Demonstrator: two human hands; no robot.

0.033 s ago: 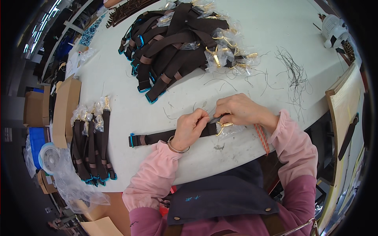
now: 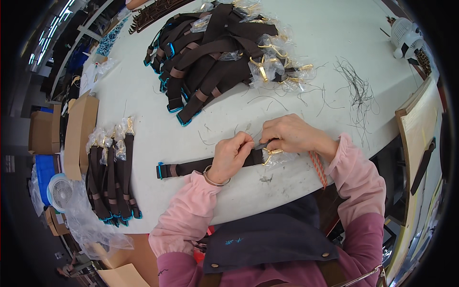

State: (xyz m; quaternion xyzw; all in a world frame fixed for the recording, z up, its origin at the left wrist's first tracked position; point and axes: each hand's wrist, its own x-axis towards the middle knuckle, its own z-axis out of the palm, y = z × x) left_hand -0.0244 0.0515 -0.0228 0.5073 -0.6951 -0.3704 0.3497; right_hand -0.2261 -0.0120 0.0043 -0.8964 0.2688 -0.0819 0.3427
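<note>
A dark brown webbing strap [image 2: 191,166] lies across the table in front of me, with a blue buckle [image 2: 159,171] at its left end. At its right end is a gold hook [image 2: 272,154], partly in clear plastic wrap. My left hand [image 2: 229,158] rests over the strap, thumb and forefinger pinched together; anything between them is too small to make out. Just right of it, my right hand [image 2: 289,133] is closed around grey metal thread snips [image 2: 261,144], mostly hidden by the fingers. An orange striped cord [image 2: 318,170] hangs below that hand.
Beyond my hands is a big heap of similar straps [image 2: 210,52]. A smaller row of straps [image 2: 112,177] lies at the left. Loose dark threads [image 2: 358,88] are tangled at the right. A white fan [image 2: 405,38] stands far right; cardboard boxes [image 2: 81,134] border the left edge.
</note>
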